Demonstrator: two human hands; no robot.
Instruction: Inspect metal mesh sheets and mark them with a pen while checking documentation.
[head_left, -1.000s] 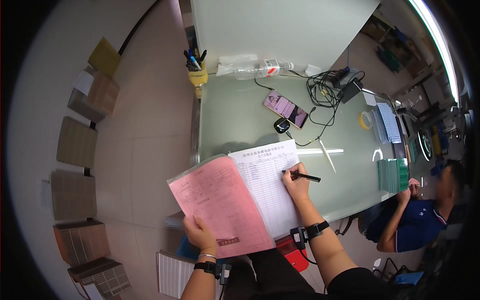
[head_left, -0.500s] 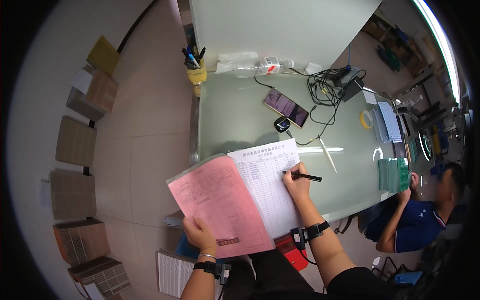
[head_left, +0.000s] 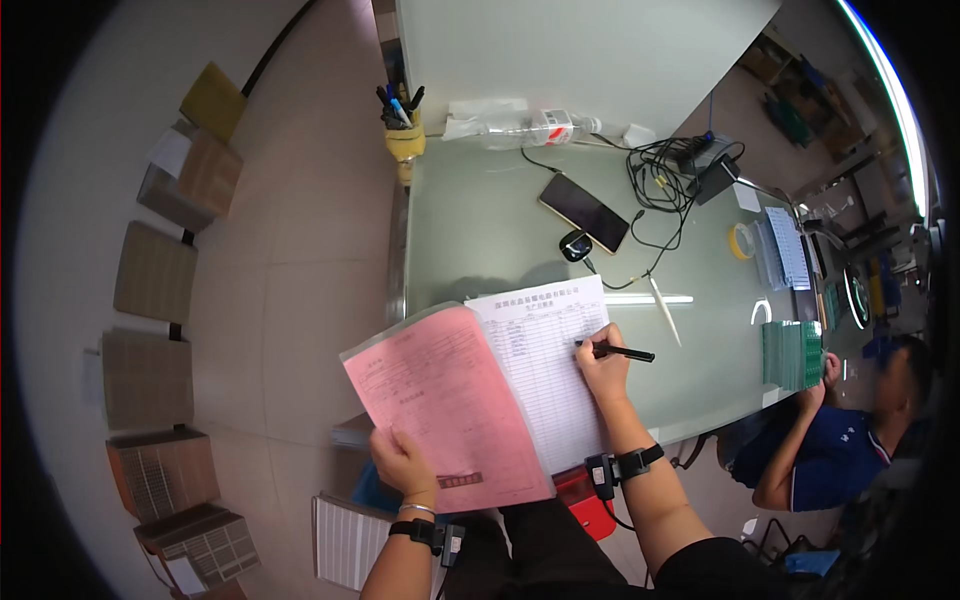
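Note:
My left hand (head_left: 402,466) grips the lower left edge of a pink form (head_left: 440,405) in a clear plastic sleeve, thumb on top and the other fingers hidden beneath. That sleeve overlaps the left side of a white printed table sheet (head_left: 545,350), which lies at the desk's near edge. Handwritten entries fill a few upper rows of the sheet. In my right hand (head_left: 605,368) a black pen (head_left: 632,352) is pinched, its tip at the sheet's right part and its back end pointing right. Both wrists wear black strapped devices.
Beyond the sheet lie a dark-screened phone (head_left: 585,212), a small black round device (head_left: 575,245), tangled cables (head_left: 665,180) and a white pointed stick (head_left: 664,312). A plastic bottle (head_left: 540,128) and pen holder (head_left: 404,140) stand farther back. At right, a person (head_left: 830,440) handles green boards (head_left: 790,355).
The phone's lit screen has gone dark. The view has shifted slightly, while both hands keep their holds on the sleeved form and the pen.

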